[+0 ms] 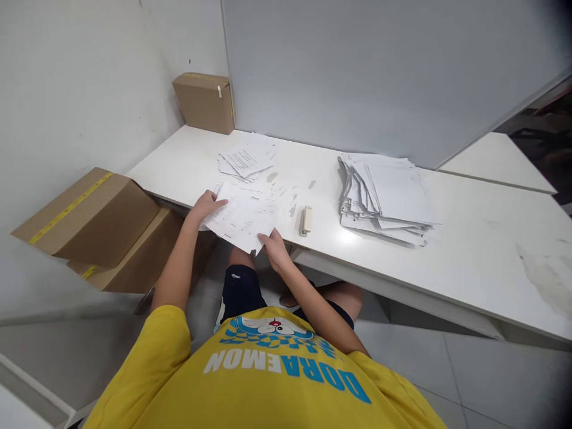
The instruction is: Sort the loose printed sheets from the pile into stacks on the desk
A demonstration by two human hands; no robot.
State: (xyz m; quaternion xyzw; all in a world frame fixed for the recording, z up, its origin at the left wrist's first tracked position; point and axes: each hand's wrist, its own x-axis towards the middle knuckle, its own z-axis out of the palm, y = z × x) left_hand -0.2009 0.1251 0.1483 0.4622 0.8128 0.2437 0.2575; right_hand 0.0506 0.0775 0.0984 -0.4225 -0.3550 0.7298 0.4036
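Printed sheets of paper (pixel 241 217) are held between my two hands at the front edge of the white table. My left hand (pixel 208 205) pinches their left side, thumb on top. On the lower right corner, my right hand (pixel 273 247) closes with its thumb over the paper. More than one sheet seems to be there, since other edges show near my left hand. Just beyond lie a few loose printed papers (pixel 245 161). A small cream stapler (pixel 306 220) sits on the table to the right of my right hand.
A thick, uneven stack of papers (pixel 388 196) stands on the white table (pixel 473 256) to the right. One cardboard box (pixel 205 102) stands in the back corner. More taped cardboard boxes (pixel 107 220) are at the left, beside the table. A grey panel (pixel 357 71) rises behind.
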